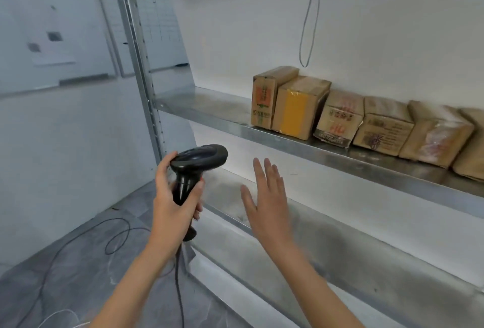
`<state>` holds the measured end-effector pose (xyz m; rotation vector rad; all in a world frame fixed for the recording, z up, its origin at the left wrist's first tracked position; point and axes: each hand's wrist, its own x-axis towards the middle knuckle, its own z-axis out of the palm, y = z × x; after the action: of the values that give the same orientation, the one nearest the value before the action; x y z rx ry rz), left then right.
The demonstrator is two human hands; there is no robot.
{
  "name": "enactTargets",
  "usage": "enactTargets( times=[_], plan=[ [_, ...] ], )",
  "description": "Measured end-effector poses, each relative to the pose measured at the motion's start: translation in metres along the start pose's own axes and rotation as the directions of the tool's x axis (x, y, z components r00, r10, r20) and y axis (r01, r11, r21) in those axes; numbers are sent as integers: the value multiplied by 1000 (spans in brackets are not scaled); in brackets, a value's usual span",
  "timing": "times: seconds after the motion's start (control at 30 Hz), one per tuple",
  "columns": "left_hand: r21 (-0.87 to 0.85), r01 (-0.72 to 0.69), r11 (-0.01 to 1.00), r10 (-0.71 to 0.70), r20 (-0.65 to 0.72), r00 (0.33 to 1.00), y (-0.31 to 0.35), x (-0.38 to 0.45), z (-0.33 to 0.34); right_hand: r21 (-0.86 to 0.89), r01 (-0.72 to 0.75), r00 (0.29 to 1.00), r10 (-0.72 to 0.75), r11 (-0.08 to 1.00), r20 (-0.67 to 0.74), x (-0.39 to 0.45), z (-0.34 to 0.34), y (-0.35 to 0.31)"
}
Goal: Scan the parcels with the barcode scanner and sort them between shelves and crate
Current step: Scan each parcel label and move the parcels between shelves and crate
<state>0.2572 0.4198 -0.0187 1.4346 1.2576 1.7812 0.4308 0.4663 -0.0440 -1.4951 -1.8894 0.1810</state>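
Gripping the barcode scanner by its handle, the left hand holds it before the shelves; the right hand hovers empty, fingers straight, below the parcels lining the upper shelf.

parcels in a row on upper shelf, toward its right.

The left hand wraps the barcode scanner, so its grip is mostly hidden under the fingers and the trigger cannot be seen. The scanner's window faces away, out of sight. Its cable runs off the bottom edge. Up and right of the right hand's fingers, the last parcel is cut by the right edge, and print on the parcels is too blurred to read. Both forearms leave the bottom edge.
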Motion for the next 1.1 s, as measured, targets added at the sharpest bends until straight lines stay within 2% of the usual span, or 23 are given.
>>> enactTargets(
  times=[0.2, 0.3, 0.4, 0.6, 0.7, 0.77, 0.83, 0.97, 1.03, 1.1],
  plan=[
    [-92, -80, 993, 84, 40, 996, -1, 100, 27, -31, 85, 973, -89, 996, -213, 107, -8, -30],
    [-160, -107, 981, 115, 44, 992, -2, 141, 38, -146, 115, 904, -165, 982, -395, 154, -15, -39],
    [-239, -111, 965, 125, 48, 991, -6, 179, 47, -284, 43, 842, -187, 958, -505, 197, -21, -43],
    [-391, -9, 920, 86, 182, 980, -22, 246, 68, -451, -230, 849, -48, 862, -526, 242, -25, -46],
    [-458, 81, 885, 52, 271, 961, -33, 271, 72, -476, -350, 878, 105, 807, -467, 253, -25, -53],
    [-482, 128, 867, 45, 331, 943, -41, 282, 72, -500, -414, 873, 175, 761, -455, 258, -19, -58],
    [-504, 174, 846, 28, 368, 929, -50, 287, 70, -536, -409, 852, 98, 739, -514, 261, -11, -63],
    [-540, 270, 798, -12, 433, 901, -66, 292, 52, -548, -326, 767, -124, 770, -630, 261, 11, -64],
    [-540, 282, 793, -16, 444, 896, -71, 295, 41, -490, -282, 724, -153, 825, -673, 256, 23, -69],
    [-537, 290, 792, -39, 430, 902, -75, 297, 30, -354, -241, 664, -113, 904, -739, 249, 36, -80]
  ],
)
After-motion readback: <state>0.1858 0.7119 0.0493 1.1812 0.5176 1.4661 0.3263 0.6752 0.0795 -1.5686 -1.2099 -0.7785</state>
